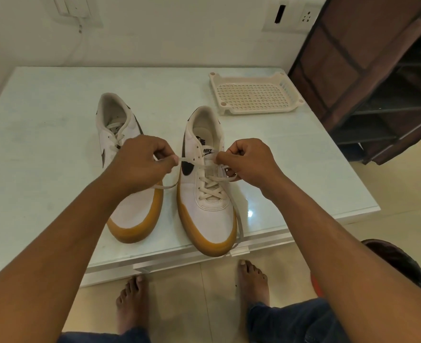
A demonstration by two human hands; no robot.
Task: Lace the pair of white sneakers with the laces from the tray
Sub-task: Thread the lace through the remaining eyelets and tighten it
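flat cream lace pinched taut by left hand, right hand, over gum-soled sneaker.

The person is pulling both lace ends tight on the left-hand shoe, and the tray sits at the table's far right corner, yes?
Not quite. In the head view the left hand and right hand pinch the lace ends of the right-hand sneaker, not the left-hand sneaker. The tray is at the far right.
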